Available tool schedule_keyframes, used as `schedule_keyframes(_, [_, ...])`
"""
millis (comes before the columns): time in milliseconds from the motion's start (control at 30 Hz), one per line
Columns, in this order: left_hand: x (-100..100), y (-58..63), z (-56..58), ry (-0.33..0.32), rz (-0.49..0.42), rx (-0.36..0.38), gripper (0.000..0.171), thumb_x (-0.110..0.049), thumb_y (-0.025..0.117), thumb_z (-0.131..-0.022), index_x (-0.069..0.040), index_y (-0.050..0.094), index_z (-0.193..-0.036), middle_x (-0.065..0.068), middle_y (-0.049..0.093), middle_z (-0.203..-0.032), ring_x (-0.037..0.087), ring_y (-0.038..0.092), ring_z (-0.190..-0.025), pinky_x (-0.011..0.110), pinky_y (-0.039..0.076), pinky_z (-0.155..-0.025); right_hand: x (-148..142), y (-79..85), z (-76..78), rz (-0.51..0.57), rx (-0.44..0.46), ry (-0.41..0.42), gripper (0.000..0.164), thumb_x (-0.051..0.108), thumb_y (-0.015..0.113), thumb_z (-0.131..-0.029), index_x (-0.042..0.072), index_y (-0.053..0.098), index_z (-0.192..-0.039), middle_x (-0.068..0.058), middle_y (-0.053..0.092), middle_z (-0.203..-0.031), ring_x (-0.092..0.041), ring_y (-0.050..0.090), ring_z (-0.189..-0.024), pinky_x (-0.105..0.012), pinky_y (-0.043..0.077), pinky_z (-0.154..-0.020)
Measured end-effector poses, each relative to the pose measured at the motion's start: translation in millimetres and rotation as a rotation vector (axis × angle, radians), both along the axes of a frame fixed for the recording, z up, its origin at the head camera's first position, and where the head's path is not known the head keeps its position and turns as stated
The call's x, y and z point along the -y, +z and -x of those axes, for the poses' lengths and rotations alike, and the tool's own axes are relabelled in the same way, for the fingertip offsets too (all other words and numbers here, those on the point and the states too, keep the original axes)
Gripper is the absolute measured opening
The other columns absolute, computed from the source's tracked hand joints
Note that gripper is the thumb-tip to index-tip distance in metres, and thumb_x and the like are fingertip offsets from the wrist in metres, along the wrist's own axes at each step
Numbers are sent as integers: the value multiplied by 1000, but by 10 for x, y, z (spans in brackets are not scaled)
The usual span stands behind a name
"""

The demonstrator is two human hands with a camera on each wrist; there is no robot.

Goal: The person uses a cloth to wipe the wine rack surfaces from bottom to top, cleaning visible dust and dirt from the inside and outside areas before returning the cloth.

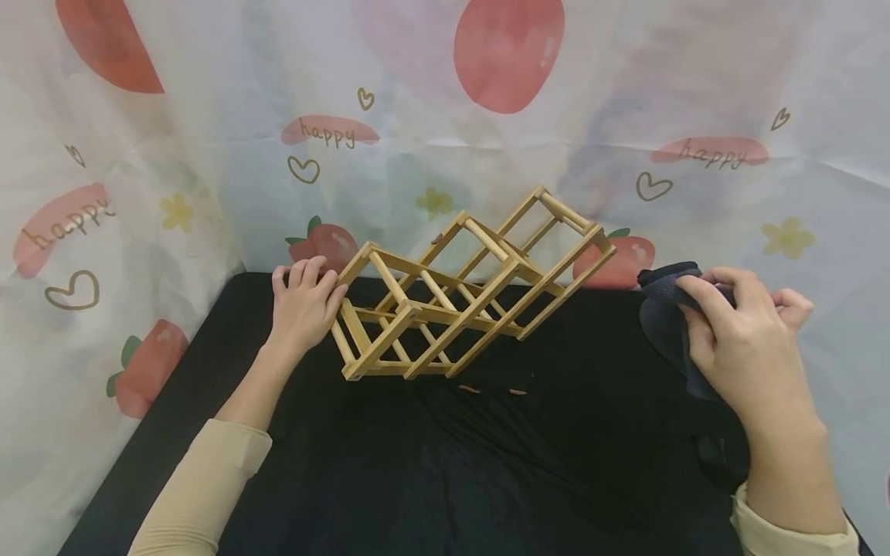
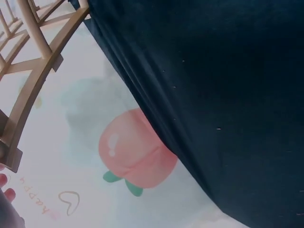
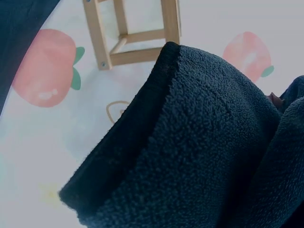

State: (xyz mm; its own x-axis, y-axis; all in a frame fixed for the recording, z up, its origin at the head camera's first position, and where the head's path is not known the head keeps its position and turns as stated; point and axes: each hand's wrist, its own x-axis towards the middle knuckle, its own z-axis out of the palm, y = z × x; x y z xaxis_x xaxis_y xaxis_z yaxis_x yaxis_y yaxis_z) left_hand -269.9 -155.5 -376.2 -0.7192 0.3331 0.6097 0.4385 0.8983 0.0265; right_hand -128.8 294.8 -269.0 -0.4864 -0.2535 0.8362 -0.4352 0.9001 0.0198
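A light wooden lattice rack [image 1: 463, 320] stands at an angle on the black-covered table, its right part stepping up toward the back. My left hand [image 1: 304, 301] grips the rack's left end, fingers bent over the upper edge. In the left wrist view, rails of the rack [image 2: 29, 92] cross the upper left, with a few fingertips [image 2: 9, 194] low at the edge. To the right of the rack, my right hand [image 1: 754, 347] pinches a dark blue fleecy cloth [image 1: 664, 309] that hangs in folds, apart from the wood. This cloth [image 3: 204, 133] fills much of the right wrist view.
The black table cover [image 1: 348, 463] has wrinkles and two small reddish marks near the rack. A pale curtain [image 1: 417, 170] printed with fruit, hearts and "happy" stands close behind and at the sides. A dark strap-like piece [image 1: 711, 455] lies beneath the right hand.
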Motion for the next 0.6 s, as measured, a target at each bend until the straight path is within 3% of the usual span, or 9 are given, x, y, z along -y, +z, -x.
schedule_keyframes(300, [58, -57, -250, 26, -71, -93, 21, -25, 46, -93, -5, 49, -87, 14, 41, -109, 34, 35, -102, 58, 18, -89, 37, 0, 2, -2, -2, 8, 39, 30, 37, -97, -2, 60, -97, -32, 51, -94, -42, 47, -85, -57, 13, -73])
schedule_keyframes(600, [25, -50, -435, 27, -69, -165, 29, -28, 38, -95, -3, 49, -83, 15, 42, -100, 34, 37, -98, 57, 20, -88, 48, -2, -1, -2, 12, -1, 41, 33, 36, -97, -1, 60, -98, -31, 51, -95, -42, 47, -84, -58, 13, -74])
